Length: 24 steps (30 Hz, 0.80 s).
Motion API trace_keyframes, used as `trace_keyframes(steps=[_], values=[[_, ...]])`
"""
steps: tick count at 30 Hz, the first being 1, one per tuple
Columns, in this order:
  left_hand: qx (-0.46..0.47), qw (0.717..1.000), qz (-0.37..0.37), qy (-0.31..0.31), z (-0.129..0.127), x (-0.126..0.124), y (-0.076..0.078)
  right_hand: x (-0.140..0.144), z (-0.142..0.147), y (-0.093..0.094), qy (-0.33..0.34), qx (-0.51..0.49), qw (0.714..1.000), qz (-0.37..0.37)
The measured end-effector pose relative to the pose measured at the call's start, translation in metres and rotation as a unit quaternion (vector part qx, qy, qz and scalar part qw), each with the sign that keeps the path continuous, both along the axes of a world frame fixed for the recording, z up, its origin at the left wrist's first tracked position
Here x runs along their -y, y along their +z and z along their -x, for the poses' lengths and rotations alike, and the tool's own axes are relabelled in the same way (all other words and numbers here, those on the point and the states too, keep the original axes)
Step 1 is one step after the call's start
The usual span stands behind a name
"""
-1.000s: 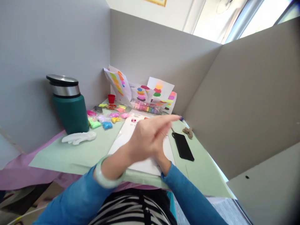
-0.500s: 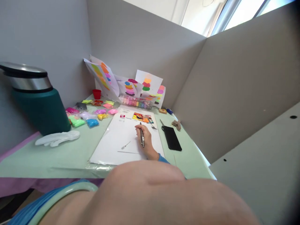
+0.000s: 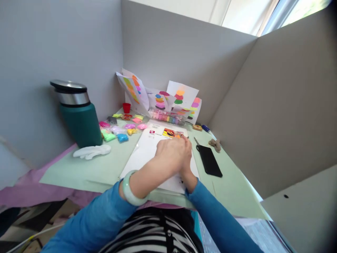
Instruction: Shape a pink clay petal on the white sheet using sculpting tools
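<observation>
My left hand [image 3: 170,154] lies over my right hand [image 3: 189,168] above a white printed sheet [image 3: 143,154] on the pale green mat [image 3: 105,170]. The left hand's fingers rest loosely on the right hand and hold nothing that I can see. The right hand is mostly hidden; only its edge and wrist show, with a small dark tip, probably the pen's end, peeking out by the wrist. A pale green bangle [image 3: 129,189] sits on my left wrist. Both sleeves are blue.
A teal flask [image 3: 79,117] with a steel lid stands at the left, a white glove [image 3: 92,151] in front of it. Several coloured clay bags [image 3: 119,128] and colour-swatch papers [image 3: 158,98] lie at the back. A black phone [image 3: 209,161] lies right of the sheet. Grey partition walls enclose the desk.
My left hand, which filled the foreground close to the camera, has dropped onto my right hand over the sheet. The pen seen in the right hand is now covered.
</observation>
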<state>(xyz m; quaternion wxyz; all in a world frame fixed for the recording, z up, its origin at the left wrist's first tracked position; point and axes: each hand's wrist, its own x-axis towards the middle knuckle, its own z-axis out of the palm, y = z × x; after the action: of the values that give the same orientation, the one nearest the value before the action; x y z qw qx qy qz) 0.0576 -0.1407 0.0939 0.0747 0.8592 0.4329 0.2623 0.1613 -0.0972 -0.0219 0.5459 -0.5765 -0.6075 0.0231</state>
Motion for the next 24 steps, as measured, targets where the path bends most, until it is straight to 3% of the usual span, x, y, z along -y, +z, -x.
trace_keyframes(steps=[2, 4, 6, 8, 12, 15, 18, 22, 24], values=[[-0.080, 0.995, 0.061, 0.021, 0.004, -0.027, -0.025, -0.004, -0.008, 0.002, -0.051, 0.000, 0.998, -0.035], [-0.073, 0.989, 0.124, -0.022, 0.011, -0.047, -0.038, -0.006, -0.013, 0.003, -0.060, 0.048, 0.996, -0.046], [-0.032, 0.985, 0.161, -0.049, 0.016, -0.060, -0.044, -0.008, -0.014, 0.002, -0.051, 0.119, 0.991, -0.032], [0.014, 0.988, 0.148, -0.032, 0.018, -0.067, -0.048, -0.010, -0.009, 0.002, -0.040, 0.183, 0.982, -0.011], [0.010, 0.988, 0.153, 0.012, 0.023, -0.084, -0.056, -0.016, 0.011, 0.006, 0.001, 0.229, 0.973, -0.010], [-0.030, 0.984, 0.156, 0.086, 0.045, -0.107, -0.060, -0.018, 0.021, 0.013, 0.052, 0.257, 0.965, -0.032], [-0.109, 0.955, 0.147, 0.233, 0.083, -0.135, -0.064, -0.019, 0.018, 0.021, 0.054, 0.263, 0.962, -0.046], [-0.193, 0.918, 0.188, 0.290, 0.124, -0.163, -0.074, -0.025, -0.003, 0.020, 0.032, 0.240, 0.970, -0.029], [-0.194, 0.916, 0.179, 0.303, 0.133, -0.170, -0.077, -0.030, -0.017, 0.015, 0.024, 0.227, 0.974, -0.012]])
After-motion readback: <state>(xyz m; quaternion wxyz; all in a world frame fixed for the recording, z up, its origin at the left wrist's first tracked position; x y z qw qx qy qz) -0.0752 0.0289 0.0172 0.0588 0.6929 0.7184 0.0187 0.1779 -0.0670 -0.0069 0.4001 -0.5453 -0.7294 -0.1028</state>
